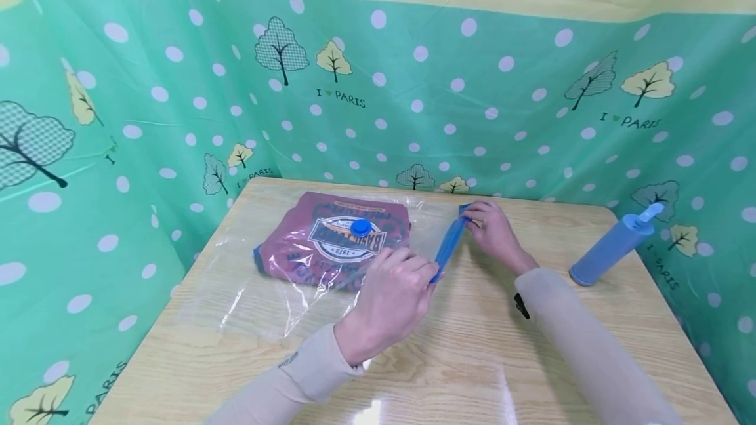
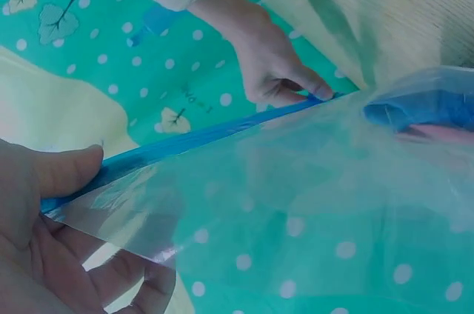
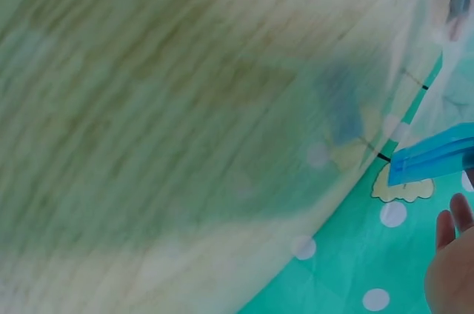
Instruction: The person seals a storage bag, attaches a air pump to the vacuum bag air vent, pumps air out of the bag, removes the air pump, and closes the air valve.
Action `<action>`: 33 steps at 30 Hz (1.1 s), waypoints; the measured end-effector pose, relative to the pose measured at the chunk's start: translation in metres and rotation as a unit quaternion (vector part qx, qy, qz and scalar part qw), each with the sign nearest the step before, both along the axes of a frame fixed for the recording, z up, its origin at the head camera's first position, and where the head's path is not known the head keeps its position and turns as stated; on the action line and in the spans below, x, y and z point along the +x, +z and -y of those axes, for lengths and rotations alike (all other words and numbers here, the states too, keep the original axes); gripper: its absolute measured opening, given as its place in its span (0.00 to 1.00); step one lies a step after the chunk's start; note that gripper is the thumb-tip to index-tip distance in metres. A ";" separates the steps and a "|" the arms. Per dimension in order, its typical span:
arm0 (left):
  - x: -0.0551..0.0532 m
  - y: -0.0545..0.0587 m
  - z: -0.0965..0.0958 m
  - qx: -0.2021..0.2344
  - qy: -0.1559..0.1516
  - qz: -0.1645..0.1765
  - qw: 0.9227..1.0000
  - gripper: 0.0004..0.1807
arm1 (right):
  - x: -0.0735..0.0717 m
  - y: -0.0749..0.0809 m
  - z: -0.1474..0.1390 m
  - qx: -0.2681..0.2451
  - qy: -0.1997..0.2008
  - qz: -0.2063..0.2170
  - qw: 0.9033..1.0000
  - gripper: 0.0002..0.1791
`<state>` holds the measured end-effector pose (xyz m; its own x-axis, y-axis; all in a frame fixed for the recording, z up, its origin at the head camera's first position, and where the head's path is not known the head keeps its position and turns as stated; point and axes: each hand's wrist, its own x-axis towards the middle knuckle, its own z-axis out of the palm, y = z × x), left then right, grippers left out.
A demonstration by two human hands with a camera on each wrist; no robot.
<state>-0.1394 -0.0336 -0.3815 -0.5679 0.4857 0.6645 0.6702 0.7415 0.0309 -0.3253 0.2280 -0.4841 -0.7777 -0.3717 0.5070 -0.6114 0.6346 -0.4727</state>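
A clear vacuum storage bag [image 1: 236, 281] lies on the table with a folded maroon printed garment [image 1: 295, 251] inside it. On its upper face sits a round blue valve cap [image 1: 361, 227]. Along the bag's right end runs a blue zip strip [image 1: 451, 246], lifted off the table. My left hand [image 1: 394, 290] pinches the near end of this strip between thumb and fingers, as the left wrist view also shows. Toward the far end, my right hand [image 1: 495, 231] pinches the strip with thumb and fingertips. In the right wrist view only part of the right hand [image 3: 453, 262] shows.
A blue cylindrical hand pump [image 1: 611, 248] stands tilted at the table's right side. The wooden table [image 1: 472, 359] is enclosed at the back and sides by a green dotted curtain [image 1: 413, 117] with printed trees.
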 end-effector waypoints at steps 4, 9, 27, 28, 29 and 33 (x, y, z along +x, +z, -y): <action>0.000 -0.001 0.001 0.008 -0.001 0.003 1.000 0.04 | -0.001 -0.004 0.000 0.010 -0.012 -0.008 1.000 0.12; -0.002 0.000 0.001 0.017 -0.005 0.008 1.000 0.04 | 0.001 -0.005 -0.002 0.005 -0.021 -0.043 0.999 0.11; 0.000 -0.001 0.002 0.016 -0.003 0.006 1.000 0.04 | -0.003 -0.008 0.001 0.019 0.011 -0.099 0.995 0.12; 0.000 -0.001 0.003 0.017 -0.004 0.006 1.000 0.04 | -0.004 -0.008 0.001 0.019 0.010 -0.098 0.995 0.12; 0.000 0.000 0.003 0.018 -0.004 0.005 1.000 0.04 | -0.005 -0.008 0.001 0.020 0.008 -0.098 0.995 0.12; 0.000 0.001 0.004 0.025 -0.004 0.004 1.000 0.04 | -0.010 -0.007 0.001 0.021 0.003 -0.094 0.995 0.11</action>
